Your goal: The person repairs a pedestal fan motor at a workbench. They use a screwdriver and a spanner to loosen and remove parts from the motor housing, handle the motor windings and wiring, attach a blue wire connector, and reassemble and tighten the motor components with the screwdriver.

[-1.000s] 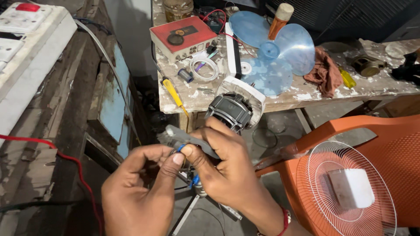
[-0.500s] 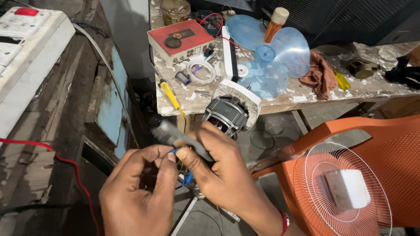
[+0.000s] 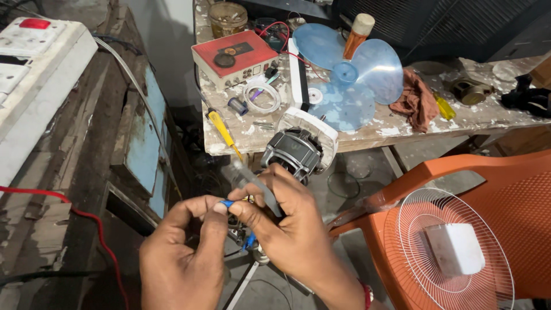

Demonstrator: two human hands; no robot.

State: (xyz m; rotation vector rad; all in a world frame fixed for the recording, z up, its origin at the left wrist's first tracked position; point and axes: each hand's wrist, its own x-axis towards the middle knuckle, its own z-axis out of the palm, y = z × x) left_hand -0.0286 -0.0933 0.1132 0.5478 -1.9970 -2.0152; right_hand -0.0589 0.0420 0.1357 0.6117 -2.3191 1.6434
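My left hand (image 3: 181, 258) and my right hand (image 3: 287, 224) meet low in the middle, both pinching a thin blue wire (image 3: 227, 203) between thumb and fingertips. My right hand also grips a grey tool (image 3: 247, 179) that slants up to the left. More blue wire (image 3: 248, 240) shows under the fingers. Just beyond my hands a fan motor (image 3: 293, 152) with a white housing (image 3: 313, 129) hangs at the edge of a worn workbench (image 3: 402, 127).
On the bench lie a blue fan blade (image 3: 356, 74), a red box (image 3: 232, 55), a yellow screwdriver (image 3: 221, 127), a white cord coil (image 3: 261, 97) and a brown rag (image 3: 414, 103). An orange chair (image 3: 505, 178) holds a white fan guard (image 3: 453, 250). A white switchboard (image 3: 34, 74) sits at left.
My hands stay together on the blue wire. The view has shifted a little; the grey tool in my right hand has tilted slightly.
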